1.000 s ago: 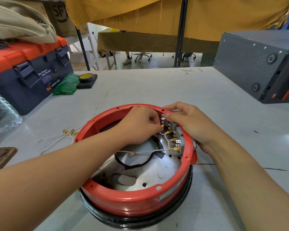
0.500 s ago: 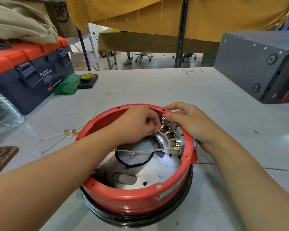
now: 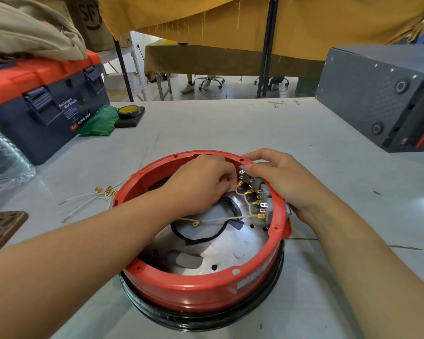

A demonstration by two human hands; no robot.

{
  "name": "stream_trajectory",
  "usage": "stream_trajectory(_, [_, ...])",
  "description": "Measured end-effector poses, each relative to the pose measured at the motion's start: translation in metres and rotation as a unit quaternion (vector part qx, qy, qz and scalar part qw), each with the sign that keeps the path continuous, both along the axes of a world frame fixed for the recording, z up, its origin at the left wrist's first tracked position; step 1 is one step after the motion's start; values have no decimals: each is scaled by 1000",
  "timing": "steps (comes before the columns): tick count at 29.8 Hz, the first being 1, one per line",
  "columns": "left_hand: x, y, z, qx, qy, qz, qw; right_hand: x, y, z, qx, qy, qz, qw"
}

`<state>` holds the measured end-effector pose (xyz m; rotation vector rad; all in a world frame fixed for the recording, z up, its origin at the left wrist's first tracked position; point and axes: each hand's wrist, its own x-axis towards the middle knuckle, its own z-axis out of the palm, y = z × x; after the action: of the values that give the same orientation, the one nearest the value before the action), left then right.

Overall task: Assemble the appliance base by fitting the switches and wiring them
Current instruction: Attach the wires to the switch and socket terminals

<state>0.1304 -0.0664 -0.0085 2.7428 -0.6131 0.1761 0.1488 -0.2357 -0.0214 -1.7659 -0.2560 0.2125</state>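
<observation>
The round red appliance base (image 3: 201, 289) sits upside down on the grey table, its metal floor showing inside. Grey switches (image 3: 260, 192) with gold terminals line the inner wall at the right. My left hand (image 3: 201, 184) reaches inside the ring and pinches a white wire with a gold connector (image 3: 240, 185) at a switch terminal. My right hand (image 3: 282, 179) grips the rim and the switches from outside, thumb on the top switch. A long white wire (image 3: 220, 219) runs across the inside to the lowest terminal.
Several loose white wires with gold lugs (image 3: 93, 199) lie left of the base. A blue and orange toolbox (image 3: 42, 104), a green bag (image 3: 101, 123) and a tape roll (image 3: 129, 111) stand at the back left. A dark metal box (image 3: 377, 94) occupies the back right. A plastic bottle (image 3: 3, 157) stands at the left edge.
Both hands stay at the switches; the left hand's fingers have shifted slightly while working the connector at the terminal.
</observation>
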Motion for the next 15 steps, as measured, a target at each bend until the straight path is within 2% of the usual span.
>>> stream_trajectory(15, [2,-3,-2,-5,-4,16,1000,-1,-1,1,2,5,0,1000])
